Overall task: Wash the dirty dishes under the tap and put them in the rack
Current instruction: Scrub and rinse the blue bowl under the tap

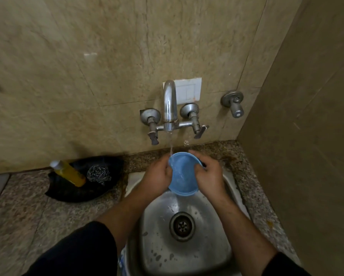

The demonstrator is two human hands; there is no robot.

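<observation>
Blue plastic bowl (184, 174), round and shallow, just below the centre of the frame. Tilted, with the open side facing up and toward the camera, far rim raised, near rim lowest. Held above the steel sink (207, 220), clear of the basin floor and drain. Gripped on both sides: left hand (157, 177) on the left rim, right hand (209, 177) on the right rim with fingers curled over the edge. Thin stream of water from the tap (169, 105), mounted on the wall at mid-frame, landing on the upper left of the bowl's inside. Wet sheen and water running across the inner surface. No rack in view.
</observation>
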